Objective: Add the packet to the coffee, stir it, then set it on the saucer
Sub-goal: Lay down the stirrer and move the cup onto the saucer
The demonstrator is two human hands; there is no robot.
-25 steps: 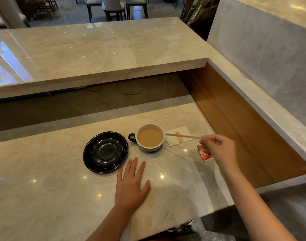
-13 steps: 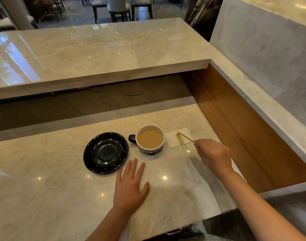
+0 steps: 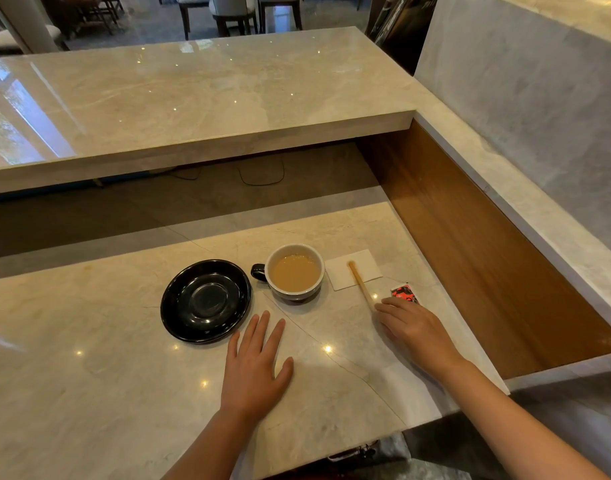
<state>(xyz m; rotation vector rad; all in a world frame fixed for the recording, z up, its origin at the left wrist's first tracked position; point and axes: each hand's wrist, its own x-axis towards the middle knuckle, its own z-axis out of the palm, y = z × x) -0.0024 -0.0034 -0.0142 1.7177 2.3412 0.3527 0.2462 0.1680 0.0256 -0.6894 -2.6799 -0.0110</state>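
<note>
While the left hand (image 3: 255,368) lies flat, fingers spread, the right hand (image 3: 409,327) rests loosely open at the stirrer's (image 3: 360,285) end; the coffee cup (image 3: 294,271) stands beside the saucer (image 3: 205,301) on the surface (image 3: 89,375).

- One cup (image 3: 294,273) of milky coffee is seen, with a single dark handle.
- One black saucer (image 3: 205,301) is counted.
- One wooden stirrer (image 3: 360,285) is seen.
- One white napkin (image 3: 353,269) is counted.
- One red packet (image 3: 405,294) is seen.
- Two hands are counted: one left hand (image 3: 255,365) and one right hand (image 3: 412,326).
- Two marble counters are seen: one lower counter (image 3: 89,358) and one raised counter (image 3: 200,95).
</note>
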